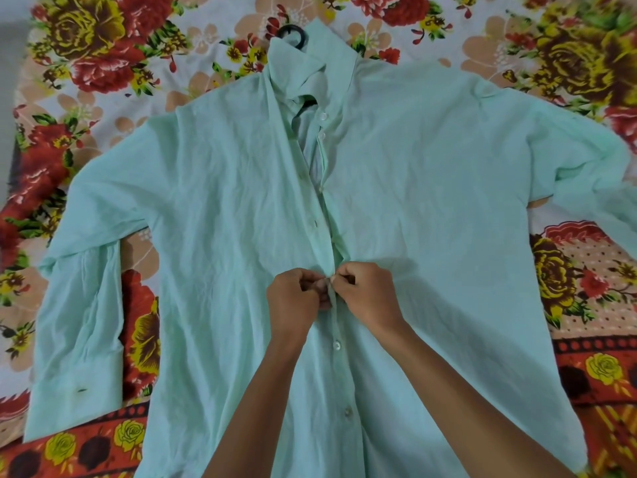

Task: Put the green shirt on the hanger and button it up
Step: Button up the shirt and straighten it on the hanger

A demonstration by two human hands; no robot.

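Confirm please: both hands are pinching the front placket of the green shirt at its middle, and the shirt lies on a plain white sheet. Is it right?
Not fully. The head view shows both the left hand and the right hand pinching the placket of the green shirt at its middle, but the sheet is floral, with red and yellow flowers, not plain white.

Bed surface covered by floral bedsheet (103,81), red and yellow roses on pale ground, orange-red border band along near edge; green shirt (431,201) lies flat directly on it, front up, sleeves spread to either side of the pinch point at the placket; collar end far beyond the grip, hem on the near side of it; black hanger hook (293,34) pokes out past the collar, resting on the sheet, well beyond the grip.
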